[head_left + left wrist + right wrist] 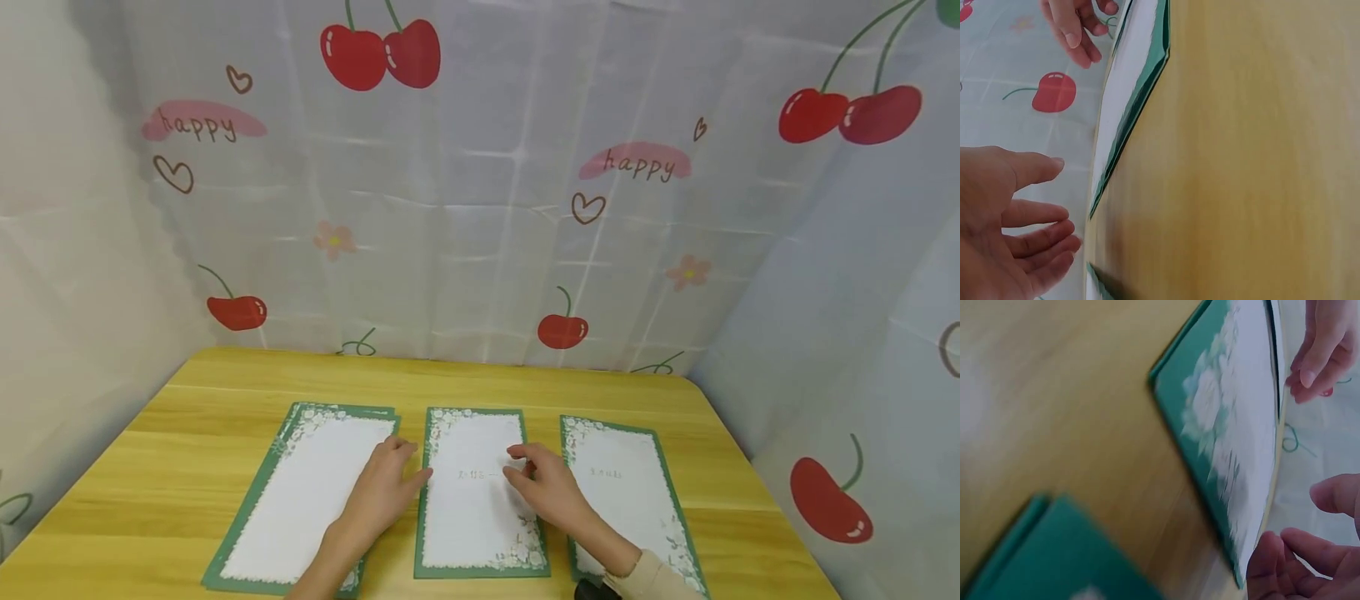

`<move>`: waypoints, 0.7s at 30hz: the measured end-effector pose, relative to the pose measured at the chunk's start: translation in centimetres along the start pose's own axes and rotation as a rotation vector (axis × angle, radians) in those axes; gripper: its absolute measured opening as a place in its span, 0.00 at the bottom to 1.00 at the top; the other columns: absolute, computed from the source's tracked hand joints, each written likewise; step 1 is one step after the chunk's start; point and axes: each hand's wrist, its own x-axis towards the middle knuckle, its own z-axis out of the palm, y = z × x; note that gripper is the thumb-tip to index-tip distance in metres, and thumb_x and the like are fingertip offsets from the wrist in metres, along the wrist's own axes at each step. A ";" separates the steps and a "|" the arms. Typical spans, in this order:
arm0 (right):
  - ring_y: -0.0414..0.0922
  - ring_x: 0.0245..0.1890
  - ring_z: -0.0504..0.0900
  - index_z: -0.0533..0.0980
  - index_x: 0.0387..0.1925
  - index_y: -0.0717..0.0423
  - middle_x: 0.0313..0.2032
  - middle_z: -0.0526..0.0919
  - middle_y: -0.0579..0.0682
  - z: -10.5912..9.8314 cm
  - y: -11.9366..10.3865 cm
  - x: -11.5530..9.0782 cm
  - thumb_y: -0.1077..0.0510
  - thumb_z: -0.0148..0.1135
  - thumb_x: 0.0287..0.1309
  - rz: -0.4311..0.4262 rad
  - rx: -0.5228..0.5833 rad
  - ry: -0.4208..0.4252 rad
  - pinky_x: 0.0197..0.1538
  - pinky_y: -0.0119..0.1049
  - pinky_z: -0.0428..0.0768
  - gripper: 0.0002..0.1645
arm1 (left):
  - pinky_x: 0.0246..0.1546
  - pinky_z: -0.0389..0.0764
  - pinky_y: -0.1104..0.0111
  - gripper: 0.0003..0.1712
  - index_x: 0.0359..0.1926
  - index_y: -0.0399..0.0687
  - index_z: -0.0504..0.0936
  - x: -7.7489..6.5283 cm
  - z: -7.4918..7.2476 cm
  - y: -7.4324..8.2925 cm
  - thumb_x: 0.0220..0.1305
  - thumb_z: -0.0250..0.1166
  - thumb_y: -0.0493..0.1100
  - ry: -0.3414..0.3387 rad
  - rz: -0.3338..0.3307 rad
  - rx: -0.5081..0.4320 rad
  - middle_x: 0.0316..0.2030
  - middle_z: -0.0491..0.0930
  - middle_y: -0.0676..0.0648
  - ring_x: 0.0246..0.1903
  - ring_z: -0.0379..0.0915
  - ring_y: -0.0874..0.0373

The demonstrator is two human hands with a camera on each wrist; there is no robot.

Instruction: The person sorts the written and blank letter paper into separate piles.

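Note:
A green-bordered sheet of letter paper [465, 521] with white flower corners and a short handwritten line lies in the middle of the table. My left hand [382, 483] hovers by its left edge, fingers relaxed, holding nothing. Over its right edge is my right hand [551, 492], loosely bent, with a gap between thumb and fingers. In the left wrist view the left hand [1022, 225] has its fingers apart from the paper. The right wrist view shows the right hand [1310, 556] near the paper's edge; whether it touches I cannot tell.
Left of the middle sheet, matching papers [288, 508] overlap slightly askew, without visible writing. On the right lies another bordered sheet [622, 517] with a short handwritten line, partly under my right forearm. The yellow wooden table [480, 379] ends at a cherry-print curtain [465, 250].

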 end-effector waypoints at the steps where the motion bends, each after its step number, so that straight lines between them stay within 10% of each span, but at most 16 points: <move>1: 0.41 0.28 0.71 0.79 0.52 0.64 0.43 0.80 0.54 -0.3 0.2 -0.1 0.57 0.64 0.64 0.001 -0.034 0.003 0.27 0.33 0.71 0.19 | 0.43 0.78 0.55 0.24 0.52 0.28 0.81 0.1 0.1 0.1 0.61 0.72 0.42 0.005 0.005 0.018 0.47 0.76 0.38 0.46 0.72 0.43; 9: 0.41 0.27 0.66 0.81 0.50 0.65 0.35 0.75 0.49 -1.7 1.1 -1.2 0.54 0.69 0.59 0.042 -0.227 -0.001 0.29 0.35 0.68 0.22 | 0.28 0.68 0.63 0.15 0.32 0.32 0.84 0.1 0.5 0.4 0.55 0.75 0.43 0.020 0.023 0.160 0.31 0.73 0.43 0.30 0.64 0.52; 21: 0.44 0.29 0.65 0.80 0.44 0.64 0.32 0.69 0.48 -2.2 1.2 -1.6 0.53 0.69 0.59 0.088 -0.272 -0.056 0.31 0.36 0.64 0.19 | 0.31 0.71 0.58 0.19 0.21 0.40 0.77 0.0 0.3 0.5 0.55 0.75 0.47 -0.001 0.004 0.216 0.33 0.73 0.40 0.32 0.66 0.48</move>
